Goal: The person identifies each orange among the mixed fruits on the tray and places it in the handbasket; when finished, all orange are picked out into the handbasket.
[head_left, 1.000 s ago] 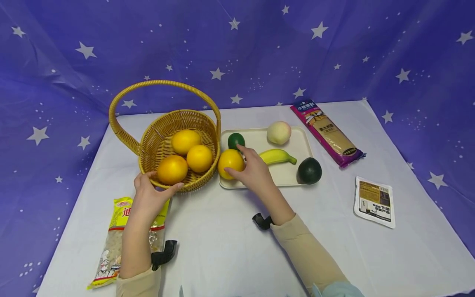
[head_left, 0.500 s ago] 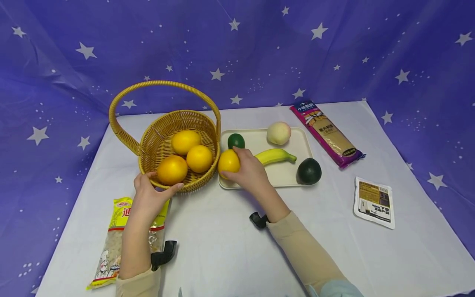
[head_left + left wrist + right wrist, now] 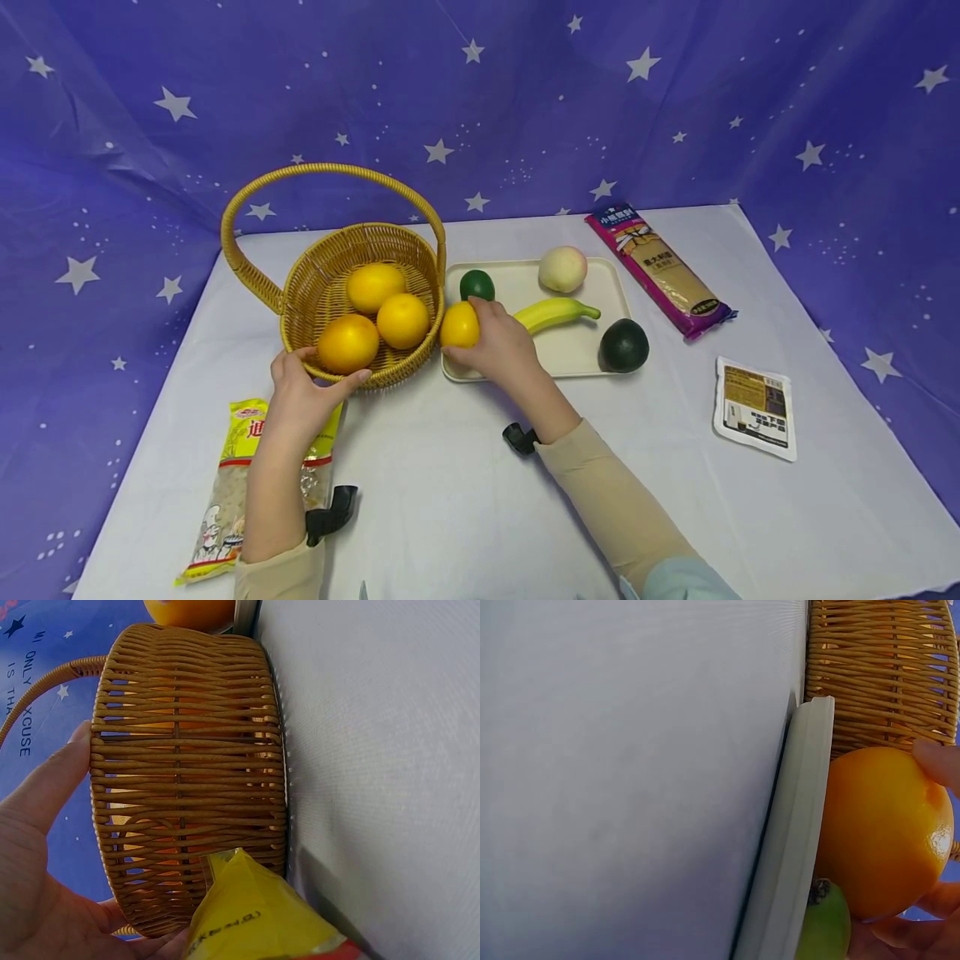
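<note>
In the head view, my left hand (image 3: pixel 300 400) holds the near rim of the wicker basket (image 3: pixel 397 375), its thumb lying along the edge. Inside the basket are a yellow fruit (image 3: pixel 375 287), an orange-coloured round fruit (image 3: pixel 403 321) and a darker orange oval fruit (image 3: pixel 348 343). My right hand (image 3: pixel 504 346) grips an orange (image 3: pixel 459 325) at the left end of the cream tray (image 3: pixel 570 358), right beside the basket. The right wrist view shows the thumb on one side of the orange (image 3: pixel 881 832) and fingers on the other. The hand hides part of it.
On the tray are a small green fruit (image 3: pixel 477 285), a peach (image 3: pixel 562 269), a banana (image 3: pixel 557 313) and a dark green avocado-like fruit (image 3: pixel 624 345). A purple noodle packet (image 3: pixel 663 271) and a white pouch (image 3: pixel 754 408) lie right. A yellow-topped bag (image 3: pixel 225 500) lies under the left forearm.
My right hand has shifted slightly left and wrapped further round the orange, covering more of it. The left hand and the basket have stayed in place.
</note>
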`<state>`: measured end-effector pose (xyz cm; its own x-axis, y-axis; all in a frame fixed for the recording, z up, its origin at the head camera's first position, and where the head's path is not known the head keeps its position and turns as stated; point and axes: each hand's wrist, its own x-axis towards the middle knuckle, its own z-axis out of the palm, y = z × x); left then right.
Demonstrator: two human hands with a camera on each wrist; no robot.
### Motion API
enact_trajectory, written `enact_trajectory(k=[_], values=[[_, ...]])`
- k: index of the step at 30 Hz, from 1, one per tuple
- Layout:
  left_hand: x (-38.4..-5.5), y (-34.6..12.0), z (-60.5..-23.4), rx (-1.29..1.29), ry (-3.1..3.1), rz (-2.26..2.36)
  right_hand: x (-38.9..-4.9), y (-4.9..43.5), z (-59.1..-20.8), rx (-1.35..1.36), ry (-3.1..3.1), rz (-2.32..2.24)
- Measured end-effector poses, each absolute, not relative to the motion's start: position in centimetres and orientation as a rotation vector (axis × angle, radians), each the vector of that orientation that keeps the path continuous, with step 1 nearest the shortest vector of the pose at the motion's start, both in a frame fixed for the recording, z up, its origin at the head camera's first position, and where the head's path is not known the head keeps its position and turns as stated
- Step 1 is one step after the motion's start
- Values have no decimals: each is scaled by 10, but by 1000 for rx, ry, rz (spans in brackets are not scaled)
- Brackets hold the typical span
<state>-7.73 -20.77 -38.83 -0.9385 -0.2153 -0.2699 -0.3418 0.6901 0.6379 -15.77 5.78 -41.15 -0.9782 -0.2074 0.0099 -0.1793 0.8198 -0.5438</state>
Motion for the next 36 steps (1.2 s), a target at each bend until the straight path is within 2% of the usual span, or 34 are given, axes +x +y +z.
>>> enact_trajectory(k=[19,27,36], values=[[-78,-207,-388,-464,2711,1075,-153,68,-381,-270,2981,-968],[-78,-208,-389,-460,2708,1064,-143,69,-359,-352,2994,-1058],[-78,-207,-388,-463,2705,1081,-141,52,-340,-511,2769,-1383]])
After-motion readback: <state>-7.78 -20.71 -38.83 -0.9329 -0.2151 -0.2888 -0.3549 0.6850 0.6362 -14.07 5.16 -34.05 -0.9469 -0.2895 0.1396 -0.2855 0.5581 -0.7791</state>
